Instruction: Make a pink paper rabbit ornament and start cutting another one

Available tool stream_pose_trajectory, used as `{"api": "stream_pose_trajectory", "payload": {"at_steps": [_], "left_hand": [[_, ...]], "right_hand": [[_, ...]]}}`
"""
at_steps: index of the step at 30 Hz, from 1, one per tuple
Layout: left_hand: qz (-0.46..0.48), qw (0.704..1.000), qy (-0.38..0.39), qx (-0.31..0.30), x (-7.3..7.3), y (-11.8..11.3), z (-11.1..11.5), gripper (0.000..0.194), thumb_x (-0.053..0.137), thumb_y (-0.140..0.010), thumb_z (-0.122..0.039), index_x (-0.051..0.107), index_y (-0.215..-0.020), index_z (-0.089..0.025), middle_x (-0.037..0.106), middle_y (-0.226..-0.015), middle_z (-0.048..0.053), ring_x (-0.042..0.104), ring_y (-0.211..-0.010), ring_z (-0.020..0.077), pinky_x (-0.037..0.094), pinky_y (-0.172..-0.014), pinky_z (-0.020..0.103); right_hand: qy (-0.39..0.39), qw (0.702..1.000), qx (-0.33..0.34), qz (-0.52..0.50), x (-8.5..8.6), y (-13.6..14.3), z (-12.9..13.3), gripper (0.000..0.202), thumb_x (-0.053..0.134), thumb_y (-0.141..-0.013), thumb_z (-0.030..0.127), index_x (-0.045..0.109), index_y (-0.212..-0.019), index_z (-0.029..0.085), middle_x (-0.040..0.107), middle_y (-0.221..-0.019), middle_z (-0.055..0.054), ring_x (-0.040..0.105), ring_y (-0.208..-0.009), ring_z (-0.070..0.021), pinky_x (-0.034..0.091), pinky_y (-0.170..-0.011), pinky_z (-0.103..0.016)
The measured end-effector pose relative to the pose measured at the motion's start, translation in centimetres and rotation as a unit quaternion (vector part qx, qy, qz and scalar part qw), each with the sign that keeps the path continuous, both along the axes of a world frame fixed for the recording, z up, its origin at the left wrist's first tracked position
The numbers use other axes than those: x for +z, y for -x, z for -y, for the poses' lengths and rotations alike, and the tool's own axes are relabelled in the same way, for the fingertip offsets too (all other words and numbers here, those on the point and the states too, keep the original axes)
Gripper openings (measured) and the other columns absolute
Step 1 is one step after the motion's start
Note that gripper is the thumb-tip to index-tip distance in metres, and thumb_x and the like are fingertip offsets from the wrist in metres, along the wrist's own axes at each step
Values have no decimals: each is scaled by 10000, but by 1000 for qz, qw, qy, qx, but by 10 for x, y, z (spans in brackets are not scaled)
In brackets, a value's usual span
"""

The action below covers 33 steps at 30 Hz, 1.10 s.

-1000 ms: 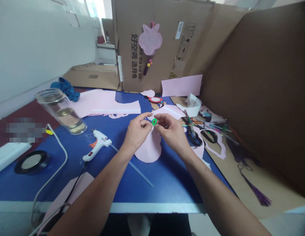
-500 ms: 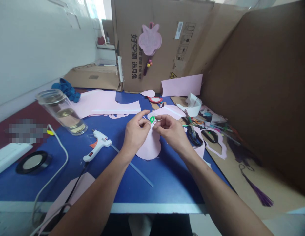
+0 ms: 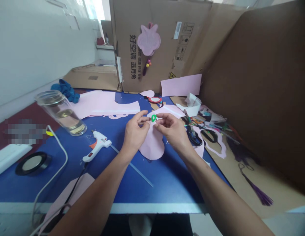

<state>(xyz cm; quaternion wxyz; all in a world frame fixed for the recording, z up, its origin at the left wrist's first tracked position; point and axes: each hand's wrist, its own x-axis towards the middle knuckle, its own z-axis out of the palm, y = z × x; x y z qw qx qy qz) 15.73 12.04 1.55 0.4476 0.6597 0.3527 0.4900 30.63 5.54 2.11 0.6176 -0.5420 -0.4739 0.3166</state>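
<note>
A pink paper cutout (image 3: 152, 144) with a wide rounded lower end hangs between my hands, just above the blue table. At its narrow top stands a small green loop (image 3: 153, 118). My left hand (image 3: 136, 131) is closed, thumb and fingers pinching the cutout's top from the left. From the other side my right hand (image 3: 171, 129) pinches the same top, its index fingertip close to the green loop. The fingertips partly hide how the loop meets the paper.
Left of my hands lie a white glue gun (image 3: 99, 144) with a glue stick, a black tape roll (image 3: 33, 163) and a tilted-looking glass (image 3: 69, 114) of liquid. Scissors (image 3: 193, 134), paper scraps and a purple tassel (image 3: 258, 188) lie right. A cardboard wall (image 3: 192, 68) stands behind.
The pink cutout has swung slightly to the right below my fingers. The green loop has turned and shifted a little right, nearer my right fingertips. Both hands stay closed.
</note>
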Motion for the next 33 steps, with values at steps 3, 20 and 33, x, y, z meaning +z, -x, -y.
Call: {"api": "stream_pose_trajectory", "payload": {"at_steps": [3, 20, 33], "left_hand": [[-10, 998, -48, 45, -1, 0, 2, 412, 656, -887, -108, 732, -1279, -211, 788, -1235, 97, 742, -1114, 223, 578, -987, 356], [72, 993, 37, -86, 0, -12, 26, 349, 720, -942, -251, 712, -1288, -208, 777, -1312, 126, 732, -1233, 279, 558, -1092, 411], [179, 946, 240, -123, 12, -3, 20, 716, 779, -752, -190, 570, -1437, -186, 797, -935, 43, 686, -650, 168, 504, -629, 278]], "right_hand": [[-5, 1000, -27, 3, 3, -1, 1, 389, 804, -768, 295, 721, -1138, 209, 742, -889, -22, 664, -753, -171, 539, -708, -316], [-42, 998, -51, -23, 11, 7, 7, 340, 803, -860, 344, 704, -1159, 214, 780, -970, -45, 735, -863, -205, 599, -783, -345], [-88, 989, -114, 30, 26, -3, 16, 287, 777, -877, 317, 742, -1146, 222, 784, -1019, -50, 715, -921, -207, 564, -874, -391]]}}
